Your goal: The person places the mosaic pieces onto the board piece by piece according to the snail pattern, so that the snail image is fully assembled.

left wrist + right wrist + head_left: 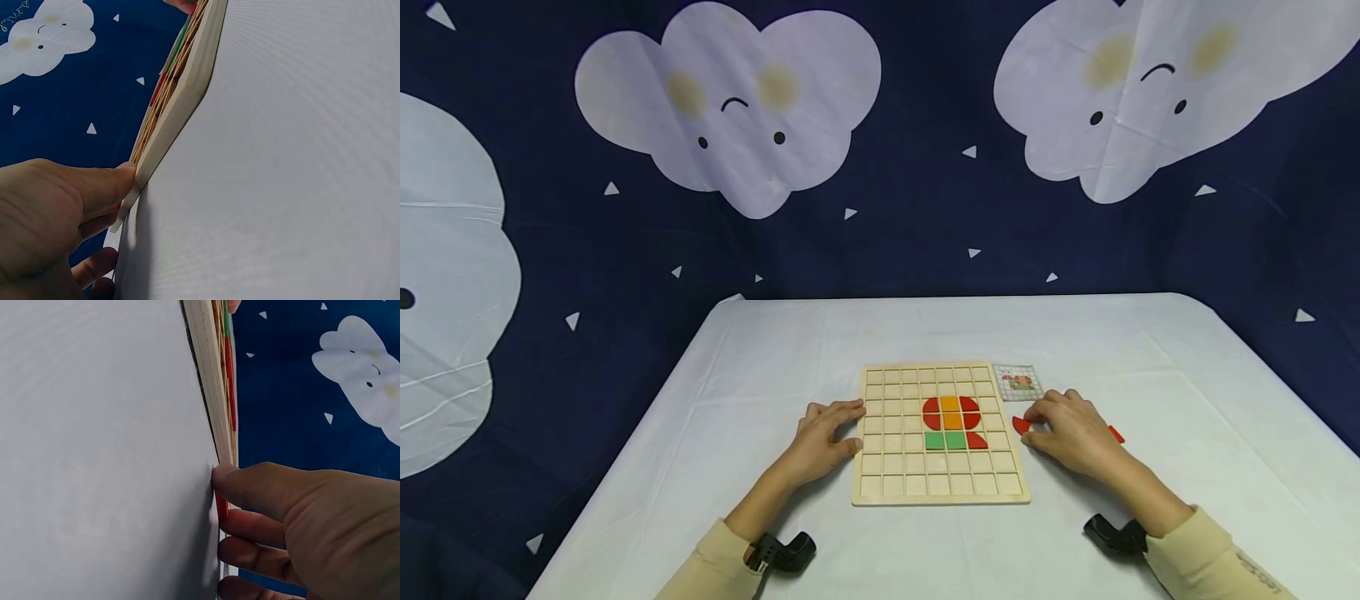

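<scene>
A wooden grid board (891,462) lies on the white table. On it, red quarter-circle pieces flank orange squares (951,412), with green squares (945,440) and another red quarter-circle (977,441) in the row below. My left hand (820,442) rests against the board's left edge, thumb and fingers spread apart; the left wrist view shows its thumb (109,187) on the rim. Just off the board's right side, my right hand (1071,433) pinches a loose red quarter-circle piece (1019,425). Its thumb and index finger are at that red piece (221,507) in the right wrist view.
A small pattern card (1018,382) lies by the board's upper right corner. Another red piece (1116,433) shows on the table beyond the right hand, partly hidden by it. A dark blue cloth with clouds (730,100) hangs behind the table.
</scene>
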`<state>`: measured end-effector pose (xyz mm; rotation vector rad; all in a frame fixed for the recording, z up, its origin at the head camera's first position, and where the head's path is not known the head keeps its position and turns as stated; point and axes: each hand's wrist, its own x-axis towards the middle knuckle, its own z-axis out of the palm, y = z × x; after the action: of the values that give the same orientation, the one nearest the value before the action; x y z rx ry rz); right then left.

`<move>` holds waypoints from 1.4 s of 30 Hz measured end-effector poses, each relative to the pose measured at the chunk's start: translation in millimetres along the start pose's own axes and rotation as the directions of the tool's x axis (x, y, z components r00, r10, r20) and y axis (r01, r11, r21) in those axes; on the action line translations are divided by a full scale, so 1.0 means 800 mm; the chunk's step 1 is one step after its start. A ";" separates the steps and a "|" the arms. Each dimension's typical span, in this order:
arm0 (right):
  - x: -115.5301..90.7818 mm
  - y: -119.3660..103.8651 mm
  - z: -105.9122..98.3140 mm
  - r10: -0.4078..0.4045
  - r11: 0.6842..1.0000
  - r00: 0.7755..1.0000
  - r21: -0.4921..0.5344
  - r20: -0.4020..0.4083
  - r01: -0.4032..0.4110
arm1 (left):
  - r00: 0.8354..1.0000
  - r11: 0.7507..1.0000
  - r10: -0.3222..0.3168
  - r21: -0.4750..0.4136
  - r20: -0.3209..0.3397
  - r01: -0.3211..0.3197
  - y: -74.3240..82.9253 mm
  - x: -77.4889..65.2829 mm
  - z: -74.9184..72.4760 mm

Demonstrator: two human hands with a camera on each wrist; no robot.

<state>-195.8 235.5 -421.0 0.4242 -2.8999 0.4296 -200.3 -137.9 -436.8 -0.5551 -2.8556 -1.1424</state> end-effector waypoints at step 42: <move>0.042 -0.131 0.029 -0.277 0.956 0.960 0.112 0.041 0.271 | 1.000 1.000 0.004 0.003 -0.002 -0.004 -0.002 0.001 0.001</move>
<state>-199.1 123.8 -408.8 0.8556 -2.8188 0.5334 -201.0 -138.2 -438.0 -0.5595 -2.8527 -1.1364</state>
